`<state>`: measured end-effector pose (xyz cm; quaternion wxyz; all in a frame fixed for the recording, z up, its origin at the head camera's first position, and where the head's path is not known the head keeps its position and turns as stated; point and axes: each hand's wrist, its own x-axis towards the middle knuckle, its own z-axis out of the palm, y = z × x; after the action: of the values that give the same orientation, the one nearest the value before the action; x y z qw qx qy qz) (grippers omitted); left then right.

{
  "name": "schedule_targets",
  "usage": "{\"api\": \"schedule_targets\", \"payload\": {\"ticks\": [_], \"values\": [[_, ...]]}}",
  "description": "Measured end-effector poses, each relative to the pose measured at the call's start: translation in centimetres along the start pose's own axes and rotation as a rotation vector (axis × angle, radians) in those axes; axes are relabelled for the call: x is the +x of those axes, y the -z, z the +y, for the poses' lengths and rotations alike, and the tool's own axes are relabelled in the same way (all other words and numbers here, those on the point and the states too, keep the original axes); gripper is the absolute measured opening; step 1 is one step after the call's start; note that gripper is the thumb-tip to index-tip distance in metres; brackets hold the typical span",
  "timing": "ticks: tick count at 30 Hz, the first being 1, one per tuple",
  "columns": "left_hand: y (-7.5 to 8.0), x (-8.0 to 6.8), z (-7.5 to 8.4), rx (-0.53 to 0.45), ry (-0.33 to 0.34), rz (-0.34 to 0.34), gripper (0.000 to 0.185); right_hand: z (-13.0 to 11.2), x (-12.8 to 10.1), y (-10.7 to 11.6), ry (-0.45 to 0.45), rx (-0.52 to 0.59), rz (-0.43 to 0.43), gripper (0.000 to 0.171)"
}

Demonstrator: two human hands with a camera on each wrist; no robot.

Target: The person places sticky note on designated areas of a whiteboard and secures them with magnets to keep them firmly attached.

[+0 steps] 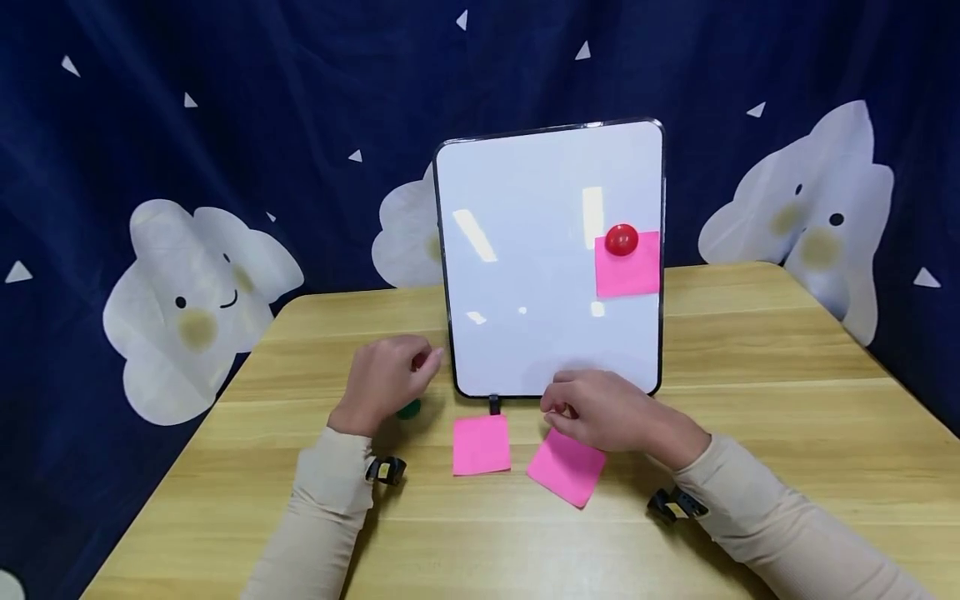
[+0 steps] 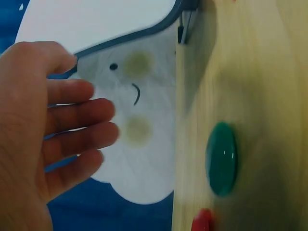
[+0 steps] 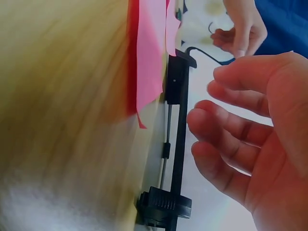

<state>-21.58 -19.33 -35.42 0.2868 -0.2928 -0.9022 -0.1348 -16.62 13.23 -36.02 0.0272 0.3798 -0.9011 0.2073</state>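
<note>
Two hands are over the light wooden table [image 1: 750, 367], and neither one holds anything. On the left, the left hand [image 1: 386, 379] floats above the table with its fingers [image 2: 82, 115] loose and a little apart, as the left wrist view shows. One round green magnet [image 1: 408, 409] lies flat on the wood just under and beside this hand, not touching it. In the left wrist view a small red thing [image 2: 202, 222] peeks in at the bottom edge near the green magnet; it may be another magnet, but too little of it shows to be sure. In the middle stands one white board with a dark frame [image 1: 551, 258], propped upright on the table. Three pink paper squares can be counted. One flat pink sticky note [image 1: 482, 444] lies on the table in front of the board, between the two hands. A second pink note, turned at a slant [image 1: 567, 467], lies just to its right, and the right hand [image 1: 611, 417] rests at its top edge. The fingers of that hand are softly bent and grip nothing. A third pink note [image 1: 628, 265] hangs on the right side of the board, pinned by one round red magnet [image 1: 621, 240].
</note>
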Motion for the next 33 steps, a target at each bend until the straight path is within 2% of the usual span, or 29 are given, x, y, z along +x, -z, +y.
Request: {"api": "schedule_targets", "payload": {"ticks": [8, 14, 20, 24, 33], "values": [[0.8, -0.5, -2.5, -0.007, 0.176, -0.202, 0.044, 0.1, 0.1, 0.1, 0.048, -0.032, -0.022, 0.013], [1.4, -1.0, -4.1, -0.065, 0.278, -0.354, 0.029, 0.1, 0.0, -0.1, 0.057, -0.064, -0.047, 0.021], [1.7, -1.3, -4.7, -0.156, 0.353, -0.495, 0.019, 0.0, -0.1, 0.0, 0.052, -0.075, -0.072, 0.028], [1.8, -2.1, -5.2, -0.190, 0.397, -0.541, 0.016, -0.1, -0.1, -0.2, 0.057, -0.061, -0.099, 0.031], [1.8, -3.0, -6.1, -0.193, 0.441, -0.567, 0.009, -0.3, -0.3, -0.5, 0.045, -0.073, -0.161, 0.029]]}}
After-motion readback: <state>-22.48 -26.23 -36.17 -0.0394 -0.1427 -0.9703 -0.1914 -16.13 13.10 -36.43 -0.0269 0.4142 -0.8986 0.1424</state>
